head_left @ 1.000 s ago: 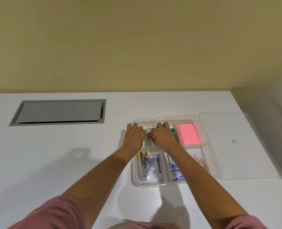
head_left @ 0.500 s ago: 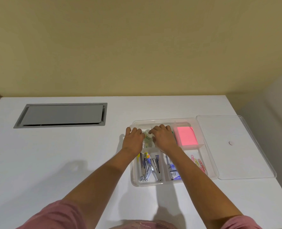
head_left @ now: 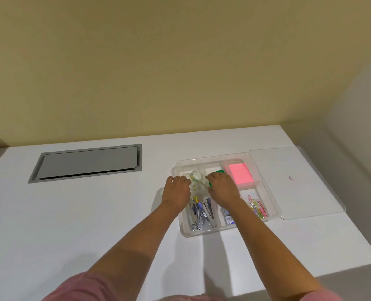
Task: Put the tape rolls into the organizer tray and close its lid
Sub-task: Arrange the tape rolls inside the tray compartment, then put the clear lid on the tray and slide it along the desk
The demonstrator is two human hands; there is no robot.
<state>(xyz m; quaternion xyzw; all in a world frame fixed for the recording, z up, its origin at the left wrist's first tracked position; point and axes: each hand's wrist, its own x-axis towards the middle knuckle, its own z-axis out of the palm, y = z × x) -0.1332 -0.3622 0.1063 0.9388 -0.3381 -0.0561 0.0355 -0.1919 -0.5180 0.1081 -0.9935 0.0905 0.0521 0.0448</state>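
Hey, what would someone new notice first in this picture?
Probably the bright pink sticky notes in the back right compartment of the clear organizer tray. Next, the left hand and right hand over the tape rolls at its back, with the clear lid lying open to the right.

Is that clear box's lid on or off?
Off. The lid lies flat on the table right of the open organizer tray.

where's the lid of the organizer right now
The clear lid lies flat on the white table, touching the right side of the organizer tray, beside the pink sticky notes.
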